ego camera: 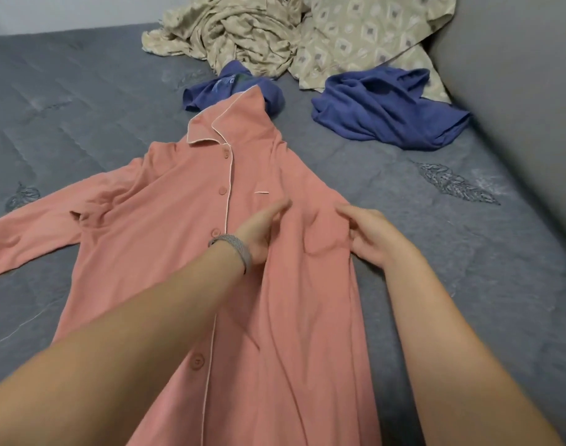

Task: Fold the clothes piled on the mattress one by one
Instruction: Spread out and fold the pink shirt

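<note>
A pink shirt (pixel 191 252) lies front-up along the middle of the grey mattress (pixel 468 252), its collar far and one sleeve stretched left. The left hand (pixel 262 233) rests flat on it with straight fingers, while the right hand (pixel 371 236) pinches its right edge. Beyond the collar lie two blue garments (pixel 387 107) and one beige patterned heap (pixel 275 33), with a grey cushion (pixel 516 91) at far right.

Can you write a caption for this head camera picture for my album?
Both hands, left hand and right hand, smooth a pink button-up shirt on the grey mattress.
</note>
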`<state>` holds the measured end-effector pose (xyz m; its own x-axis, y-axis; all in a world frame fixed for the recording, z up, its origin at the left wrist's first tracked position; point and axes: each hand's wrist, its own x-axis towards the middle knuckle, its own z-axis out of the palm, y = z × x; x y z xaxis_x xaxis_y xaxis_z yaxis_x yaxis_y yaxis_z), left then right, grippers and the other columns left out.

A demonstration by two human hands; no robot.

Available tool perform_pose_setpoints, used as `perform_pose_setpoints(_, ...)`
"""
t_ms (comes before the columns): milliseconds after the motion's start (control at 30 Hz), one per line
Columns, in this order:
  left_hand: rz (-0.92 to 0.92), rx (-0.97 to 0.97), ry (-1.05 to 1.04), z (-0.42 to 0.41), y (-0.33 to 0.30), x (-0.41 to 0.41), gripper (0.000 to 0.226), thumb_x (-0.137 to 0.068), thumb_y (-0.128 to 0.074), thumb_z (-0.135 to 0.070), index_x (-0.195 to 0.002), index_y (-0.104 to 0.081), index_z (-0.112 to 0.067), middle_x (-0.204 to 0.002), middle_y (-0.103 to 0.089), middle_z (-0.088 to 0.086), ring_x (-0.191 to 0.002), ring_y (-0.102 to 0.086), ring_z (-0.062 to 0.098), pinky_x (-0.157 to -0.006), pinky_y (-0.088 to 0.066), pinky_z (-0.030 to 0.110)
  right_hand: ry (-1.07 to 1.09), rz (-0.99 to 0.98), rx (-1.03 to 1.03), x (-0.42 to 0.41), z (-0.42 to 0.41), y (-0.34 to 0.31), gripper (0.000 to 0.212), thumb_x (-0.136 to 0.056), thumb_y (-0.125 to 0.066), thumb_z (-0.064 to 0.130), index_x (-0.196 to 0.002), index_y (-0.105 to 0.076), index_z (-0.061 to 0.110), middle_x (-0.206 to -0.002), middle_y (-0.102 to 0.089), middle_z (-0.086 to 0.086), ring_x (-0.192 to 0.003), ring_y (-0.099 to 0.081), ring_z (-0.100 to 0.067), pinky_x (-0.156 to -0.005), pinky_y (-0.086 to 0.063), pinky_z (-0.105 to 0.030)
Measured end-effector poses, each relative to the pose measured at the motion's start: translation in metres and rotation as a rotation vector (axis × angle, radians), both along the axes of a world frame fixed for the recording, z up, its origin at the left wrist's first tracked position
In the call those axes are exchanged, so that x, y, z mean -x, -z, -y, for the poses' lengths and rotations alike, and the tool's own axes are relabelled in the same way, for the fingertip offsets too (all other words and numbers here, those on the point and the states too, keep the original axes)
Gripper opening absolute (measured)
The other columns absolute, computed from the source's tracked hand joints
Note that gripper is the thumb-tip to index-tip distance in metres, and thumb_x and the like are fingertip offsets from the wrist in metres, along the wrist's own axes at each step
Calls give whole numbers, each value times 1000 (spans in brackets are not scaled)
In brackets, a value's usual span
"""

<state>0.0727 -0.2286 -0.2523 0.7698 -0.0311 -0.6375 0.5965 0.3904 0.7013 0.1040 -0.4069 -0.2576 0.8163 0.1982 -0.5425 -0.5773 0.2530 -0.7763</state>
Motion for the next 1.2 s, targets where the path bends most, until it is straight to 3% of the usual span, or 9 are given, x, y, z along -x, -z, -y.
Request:
perform_pose_setpoints(167, 53, -239, -39, -5, 3, -70, 23, -92, -63, -27, -107, -61, -10, -98, -67, 6, -82, -65, 17, -75, -54, 30, 177, 166, 3, -27, -6, 16, 73, -91, -53, -11, -153, -21, 11, -94, -61, -3, -75, -63, -6, -82, -52, -26)
perform_pose_setpoints(300, 190, -489, -162, -13, 15, -94, 53, -82, -72, -27, -129, -50, -14, -121, -61, 2, -107, -59, 17, -98, -48, 34, 243, 420, 276, -39, -12, 19, 60, -89, -49, -11, -142, -42, 17, -94, -52, 8, -60, -56, 17, -66, -46, -4)
perform_pose_setpoints(433, 409, -846, -78, -13, 20, -77, 74, -87, -66, -14, -148, -25, -17, -128, -48, 1, -117, -49, 14, -102, -35, 20, 127, 414, 404, -47, -15, 24, 32, -88, -56, 1, -114, -60, 19, -100, -63, -3, -75, -55, -6, -71, -49, -18)
perform_pose_setpoints(500, 545, -1035, 73, -10, 23, -48, 89, -83, -66, -28, -152, -11, -12, -149, -31, 12, -137, -34, 23, -115, -24, 29, 43, 374, 560, -51, -11, 19, 20, -88, -59, 12, -105, -65, 19, -93, -59, 0, -79, -53, -10, -68, -45, -22)
perform_pose_setpoints(633, 664, -1593, 550, -8, 42, 39, 69, -86, -20, -54, -147, -36, -26, -157, -21, 13, -145, -18, 33, -119, -11, 48, -99, 454, 1214, -25, -6, 5, 43, -85, -54, 12, -127, -57, 21, -125, -58, -8, -117, -52, -28, -98, -39, -32)
perform_pose_setpoints(767, 495, -1628, 553, 0, 43, 135, 67, -89, -18, -51, -148, -35, -24, -156, -27, 11, -144, -25, 31, -119, -7, 45, -243, 453, 1413, 33, -33, 3, 56, -91, -43, 14, -146, -34, 24, -153, -23, -13, -138, -22, -37, -113, -21, -47)
perform_pose_setpoints(867, 505, -1681, 647, 17, 45, 201, 70, -85, -38, -56, -144, -43, -19, -148, -41, 17, -136, -40, 34, -111, -18, 52, -470, 487, 1486, 78, -46, 11, 64, -97, -41, 41, -154, -16, 26, -163, 5, -10, -148, 10, -34, -115, 2, -59)
perform_pose_setpoints(1067, 585, -1710, 771, 13, 41, 265, 84, -78, -43, -67, -136, -53, -7, -142, -49, 16, -133, -44, 29, -103, -27, 50, -752, 564, 1489, 177, -53, 23, 71, -94, -22, 63, -153, 9, 38, -162, 17, -2, -148, 17, -27, -117, 9, -56)
perform_pose_setpoints(1200, 797, -1623, 886, -21, 40, 275, 72, -77, -48, -58, -133, -57, -13, -139, -54, 6, -127, -53, 23, -109, -33, 46, -822, 560, 1515, 216, -43, 15, 93, -70, 6, 82, -152, 10, 40, -162, 15, -2, -149, 14, -26, -118, 6, -48)
